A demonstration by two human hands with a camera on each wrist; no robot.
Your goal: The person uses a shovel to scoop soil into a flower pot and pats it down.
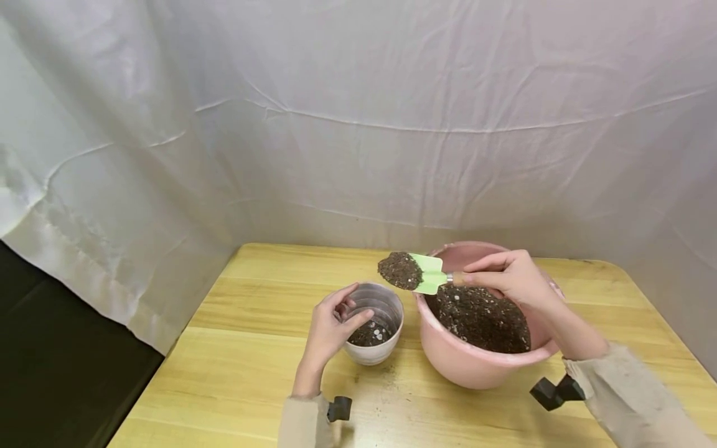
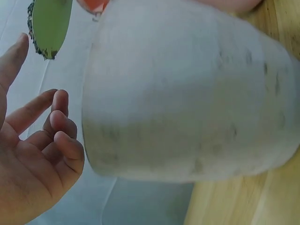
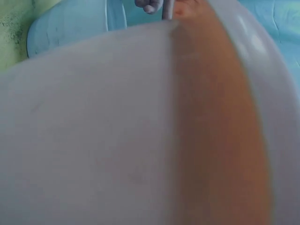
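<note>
Right hand [image 1: 512,277] grips the green trowel [image 1: 428,274] by its handle, loose soil [image 1: 400,270] heaped, spill-prone; left hand [image 1: 330,323], fingers relaxed, touches the rigid small pot [image 1: 376,330] at its rim.

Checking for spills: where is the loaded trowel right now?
In the head view, the trowel is held by the right hand, between the small pot and pink basin.

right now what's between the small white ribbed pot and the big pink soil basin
Only bare wooden table separates small white ribbed pot and big pink soil basin; the head view shows it.

Glossy pink plastic basin [image 1: 476,367], crumbly soil [image 1: 482,317], smooth wooden table [image 1: 263,298].
</note>
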